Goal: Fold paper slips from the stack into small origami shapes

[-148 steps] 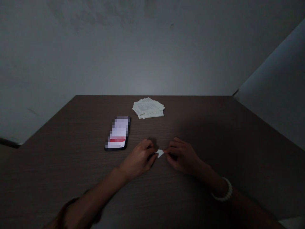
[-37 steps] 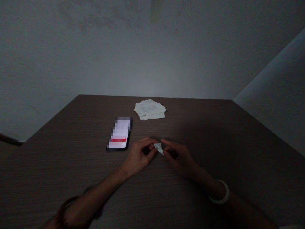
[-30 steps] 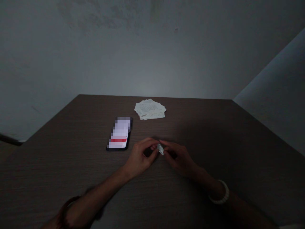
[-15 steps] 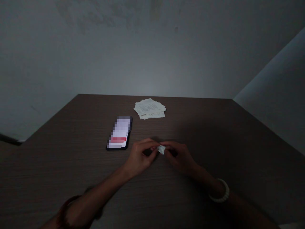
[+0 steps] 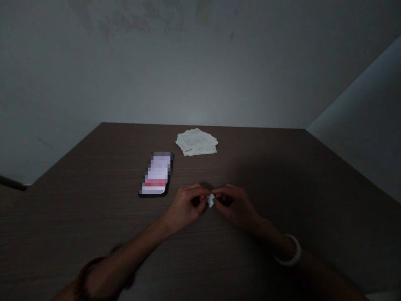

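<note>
A small piece of paper (image 5: 211,200), pale with faint print and folded or crumpled, is pinched between my two hands just above the table. My left hand (image 5: 187,207) grips its left side between thumb and fingers. From the right, my right hand (image 5: 237,205) pinches its other side. The fingertips of both hands nearly meet and hide part of the paper, so its full shape cannot be made out.
A brown wood-grain table (image 5: 94,225) reaches back to a grey wall (image 5: 194,75). Toward the back lies a fanned pile of printed papers (image 5: 196,142). A phone (image 5: 156,173) with a lit, blurred screen rests left of my hands.
My fingertips have drawn slightly closer together, and less of the paper shows between them. It has shifted a little left and now looks narrower. The phone and pile lie as before.
</note>
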`<state>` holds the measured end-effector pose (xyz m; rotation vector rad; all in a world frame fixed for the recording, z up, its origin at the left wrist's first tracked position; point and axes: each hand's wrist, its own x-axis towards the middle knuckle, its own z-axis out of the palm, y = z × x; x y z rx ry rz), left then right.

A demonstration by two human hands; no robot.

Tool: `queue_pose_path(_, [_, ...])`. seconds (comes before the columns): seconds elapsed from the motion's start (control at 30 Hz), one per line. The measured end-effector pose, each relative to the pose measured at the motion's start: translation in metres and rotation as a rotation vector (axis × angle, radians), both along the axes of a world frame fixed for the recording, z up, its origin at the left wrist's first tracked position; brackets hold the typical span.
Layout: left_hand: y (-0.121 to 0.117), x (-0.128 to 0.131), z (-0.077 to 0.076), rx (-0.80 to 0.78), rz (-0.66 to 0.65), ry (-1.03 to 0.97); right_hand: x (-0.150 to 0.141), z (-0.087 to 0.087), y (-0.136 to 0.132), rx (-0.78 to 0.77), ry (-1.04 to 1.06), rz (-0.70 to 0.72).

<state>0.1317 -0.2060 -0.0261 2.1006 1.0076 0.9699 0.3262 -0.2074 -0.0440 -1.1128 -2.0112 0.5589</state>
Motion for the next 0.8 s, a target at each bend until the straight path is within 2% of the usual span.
queue_pose_path(0.23, [0.001,0.0002,-0.0019,0.011,0.012,0.074,0.0011,0.0026,0.0021,0.062,-0.139,0.042])
queue_pose_path(0.5, [0.0016,-0.0008,-0.0054,0.081,-0.048,0.076,0.0,0.0037,0.0015,0.13,-0.205,0.006])
queue_pose_path(0.7, [0.0015,-0.0002,-0.0044,0.117,-0.06,0.12,-0.0012,0.0058,0.0007,0.236,-0.348,-0.03])
queue_pose_path(0.8, [0.0009,-0.0003,-0.0046,0.136,-0.055,0.132,-0.0016,0.0035,0.0014,0.228,-0.309,-0.041])
